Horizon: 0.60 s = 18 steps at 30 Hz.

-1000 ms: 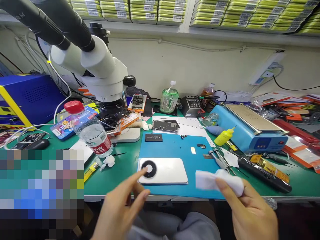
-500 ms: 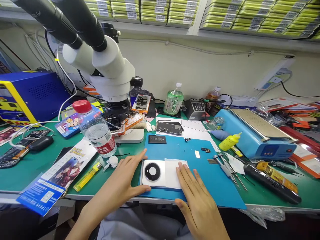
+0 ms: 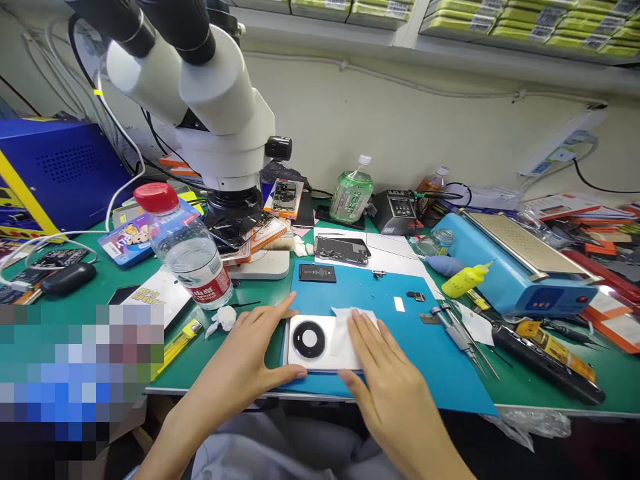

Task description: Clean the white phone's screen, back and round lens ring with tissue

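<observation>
Now the right hand (image 3: pixel 393 380) lies flat over a thin, creased white cloth (image 3: pixel 344 333), its fingers straight and nearly together, thumb set apart, pressing the cloth against the smooth white phone (image 3: pixel 329 343) rather than gripping it; at the other end the left hand (image 3: pixel 253 350) makes a wide C, thumb and fingers astride the phone's left end, though how firmly they clasp it I cannot tell, and between them sits a glossy black ring with a pale round centre; the phone lies flat near the front edge of a matte blue mat (image 3: pixel 350 293), a slim dark battery (image 3: pixel 317 273) behind it, slender metal tweezers (image 3: pixel 460 337) off to the right, all on a green bench (image 3: pixel 260 293), with a rounded white microscope (image 3: pixel 220 127) looming against the plain pale wall (image 3: pixel 425 127)
</observation>
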Tool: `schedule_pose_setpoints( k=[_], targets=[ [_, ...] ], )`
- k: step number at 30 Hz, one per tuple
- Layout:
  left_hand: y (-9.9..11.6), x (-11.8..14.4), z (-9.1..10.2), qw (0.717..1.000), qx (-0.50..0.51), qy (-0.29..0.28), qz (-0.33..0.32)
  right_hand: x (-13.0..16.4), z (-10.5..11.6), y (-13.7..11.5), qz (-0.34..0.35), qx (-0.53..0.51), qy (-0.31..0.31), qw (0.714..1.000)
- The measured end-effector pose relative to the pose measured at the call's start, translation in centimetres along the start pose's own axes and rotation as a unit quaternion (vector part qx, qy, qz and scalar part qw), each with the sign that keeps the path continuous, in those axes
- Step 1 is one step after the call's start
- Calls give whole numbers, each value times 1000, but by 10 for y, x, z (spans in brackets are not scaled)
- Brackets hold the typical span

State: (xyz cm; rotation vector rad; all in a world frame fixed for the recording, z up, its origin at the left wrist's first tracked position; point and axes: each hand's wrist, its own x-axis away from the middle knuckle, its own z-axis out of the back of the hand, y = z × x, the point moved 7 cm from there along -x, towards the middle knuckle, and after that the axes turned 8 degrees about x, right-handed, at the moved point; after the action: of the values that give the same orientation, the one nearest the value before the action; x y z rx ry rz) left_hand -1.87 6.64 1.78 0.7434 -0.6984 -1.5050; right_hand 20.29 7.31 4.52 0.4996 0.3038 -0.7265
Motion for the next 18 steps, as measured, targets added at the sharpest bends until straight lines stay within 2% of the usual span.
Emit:
schedule_pose_setpoints(
  k=[2,5,8,10,12,16,18],
  targets=[
    [0,0,-1,1000,-11,3,-2,-4,0,-12,9,-22,-4,1000],
    [-1,0,-2,1000,-23,-3,2,12,7,-25,46,-24,3,999],
    [0,0,-2,1000,-25,-8,-5,26,9,-13,26,-6,2,1000],
    [-1,0,-2,1000,-28,-8,-9,21,5,-4,-14,-8,-8,1000],
    [-2,1,-2,999,-31,-9,-10,10,4,-7,-30,-21,-2,999],
    [-5,2,-4,999,-39,-5,-7,8,7,-25,6,-40,3,999],
    [-6,2,-5,999,-42,-4,-5,17,7,-19,6,-27,0,1000]
  ],
)
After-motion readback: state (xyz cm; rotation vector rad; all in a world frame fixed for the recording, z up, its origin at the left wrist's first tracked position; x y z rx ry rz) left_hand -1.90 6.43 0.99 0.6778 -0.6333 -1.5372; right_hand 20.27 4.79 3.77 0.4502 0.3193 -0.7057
